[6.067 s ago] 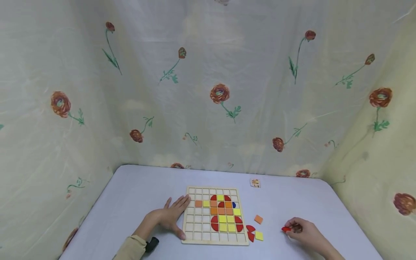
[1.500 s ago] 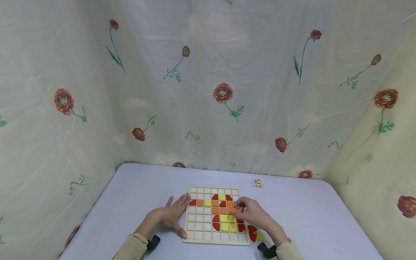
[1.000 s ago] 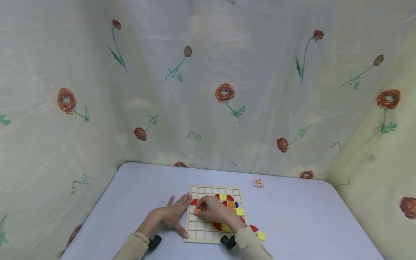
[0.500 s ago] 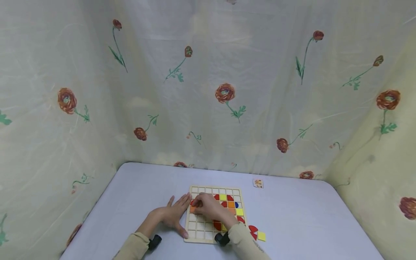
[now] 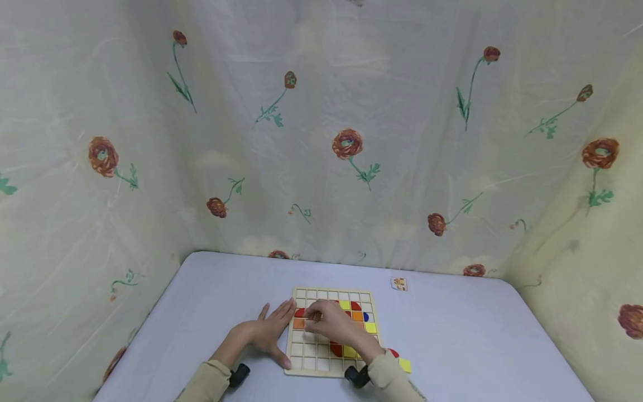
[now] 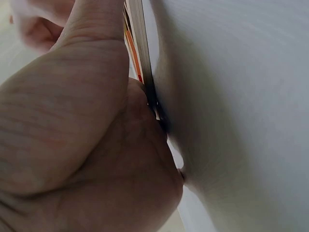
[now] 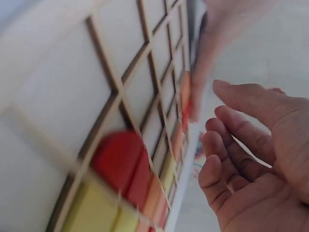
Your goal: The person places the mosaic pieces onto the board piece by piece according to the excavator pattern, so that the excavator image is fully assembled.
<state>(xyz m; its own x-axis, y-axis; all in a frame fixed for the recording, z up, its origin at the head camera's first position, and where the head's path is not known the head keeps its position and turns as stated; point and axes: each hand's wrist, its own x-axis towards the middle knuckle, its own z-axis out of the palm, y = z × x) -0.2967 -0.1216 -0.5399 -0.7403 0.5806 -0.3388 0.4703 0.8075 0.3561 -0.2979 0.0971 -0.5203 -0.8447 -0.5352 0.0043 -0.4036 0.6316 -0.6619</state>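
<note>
A wooden grid board (image 5: 316, 374) lies on the white table, with red, orange, yellow and blue pieces in some of its cells. My left hand (image 5: 266, 334) rests spread against the board's left edge, fingertips at the upper rim and thumb at the lower corner. An orange square tile (image 5: 298, 323) sits in the leftmost column, just below a red rounded piece (image 5: 300, 312). Over the board, right beside that tile, hovers my right hand (image 5: 331, 324). The right wrist view shows its fingers (image 7: 244, 104) loosely bent, holding nothing. It hides part of the pattern.
Off the board's lower right corner lie a yellow square tile (image 5: 404, 365) and a red piece (image 5: 394, 353), partly behind the right sleeve (image 5: 394, 379). Farther back is a small picture card (image 5: 399, 283). A flowered curtain (image 5: 321, 167) surrounds the table.
My right hand carried the orange tile from right of the board to the left column, let go and drew slightly back. The red piece also arrived there. My left hand stays put.
</note>
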